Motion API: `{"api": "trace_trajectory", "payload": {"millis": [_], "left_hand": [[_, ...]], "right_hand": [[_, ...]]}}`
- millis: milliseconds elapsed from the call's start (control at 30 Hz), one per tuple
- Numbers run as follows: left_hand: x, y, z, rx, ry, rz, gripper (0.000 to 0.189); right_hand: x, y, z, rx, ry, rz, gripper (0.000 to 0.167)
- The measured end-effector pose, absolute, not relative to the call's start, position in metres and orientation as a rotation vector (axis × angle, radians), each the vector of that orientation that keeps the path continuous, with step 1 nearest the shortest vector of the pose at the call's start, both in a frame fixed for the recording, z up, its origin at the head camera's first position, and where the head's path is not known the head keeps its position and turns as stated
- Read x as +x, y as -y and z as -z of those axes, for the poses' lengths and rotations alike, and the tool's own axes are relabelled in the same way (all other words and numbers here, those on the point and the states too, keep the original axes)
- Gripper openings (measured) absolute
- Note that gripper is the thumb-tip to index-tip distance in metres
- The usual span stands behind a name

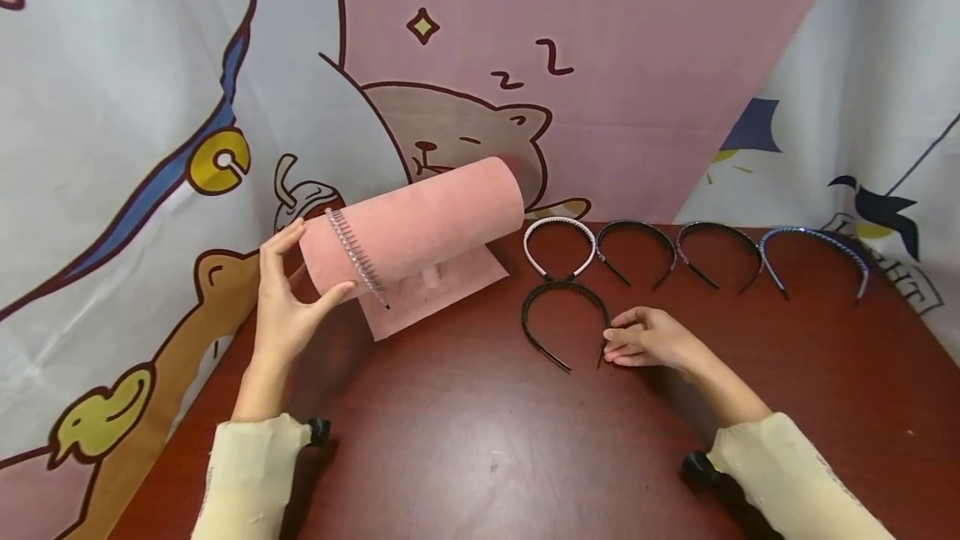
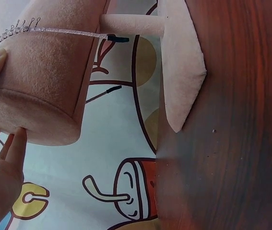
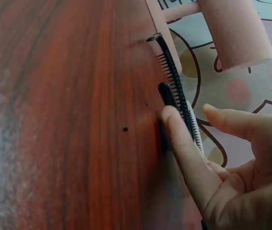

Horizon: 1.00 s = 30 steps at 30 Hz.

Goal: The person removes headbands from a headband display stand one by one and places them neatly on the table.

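Far left, the left hand (image 1: pixel 283 307) is cupping the near end of the pink velvet roll (image 1: pixel 420 219), thumb pressed on its front and fingers spread straight against the end cap, so it steadies rather than clenches. A clear toothed headband (image 1: pixel 356 257) sits hooped over that roll just beside the thumb, its black tip dangling below in the left wrist view (image 2: pixel 54 31). The roll is a fuzzy cylinder on a short peg above a flat pink base (image 1: pixel 442 294), which lies on the glossy red-brown wooden counter (image 1: pixel 465 432).

Moving right, a black toothed headband (image 1: pixel 562 307) lies flat on the counter in an open arch, just right of the base. The right hand (image 1: pixel 648 338) is at its right leg: fingertips touching the thin black end, thumb hovering opposite, not quite a closed pinch. The right wrist view shows the comb teeth running along the index finger (image 3: pixel 186 143).

Behind it, 4 more headbands in a row: a white beaded one (image 1: pixel 558 242) touching the black one's crown, 2 black ones (image 1: pixel 637 248) (image 1: pixel 718 250), then a bluish-grey one (image 1: pixel 813 257) far right. Cartoon-print cloth (image 1: pixel 465 90) hangs behind.
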State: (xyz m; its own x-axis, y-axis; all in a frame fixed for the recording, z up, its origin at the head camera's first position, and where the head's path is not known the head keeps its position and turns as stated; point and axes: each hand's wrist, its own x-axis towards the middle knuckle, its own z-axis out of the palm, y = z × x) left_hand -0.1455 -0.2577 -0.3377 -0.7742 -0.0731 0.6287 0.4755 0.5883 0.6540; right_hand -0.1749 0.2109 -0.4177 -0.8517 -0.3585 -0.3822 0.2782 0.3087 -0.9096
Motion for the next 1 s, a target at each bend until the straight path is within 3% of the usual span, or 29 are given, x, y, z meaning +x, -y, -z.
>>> {"api": "trace_trajectory", "payload": {"millis": [433, 867, 1000], "left_hand": [[-0.145, 0.262, 0.335, -0.299, 2.201, 1.198, 0.087], [-0.147, 0.258, 0.336, -0.308, 2.209, 1.206, 0.086], [-0.145, 0.258, 0.336, -0.304, 2.207, 1.210, 0.086]], "right_hand": [[-0.185, -0.175, 0.384, -0.227, -2.356, 1.537, 0.037], [-0.181, -0.034, 0.368, -0.542, -2.391, 1.694, 0.022], [-0.178, 0.003, 0.369, -0.614, -2.379, 1.699, 0.024]]}}
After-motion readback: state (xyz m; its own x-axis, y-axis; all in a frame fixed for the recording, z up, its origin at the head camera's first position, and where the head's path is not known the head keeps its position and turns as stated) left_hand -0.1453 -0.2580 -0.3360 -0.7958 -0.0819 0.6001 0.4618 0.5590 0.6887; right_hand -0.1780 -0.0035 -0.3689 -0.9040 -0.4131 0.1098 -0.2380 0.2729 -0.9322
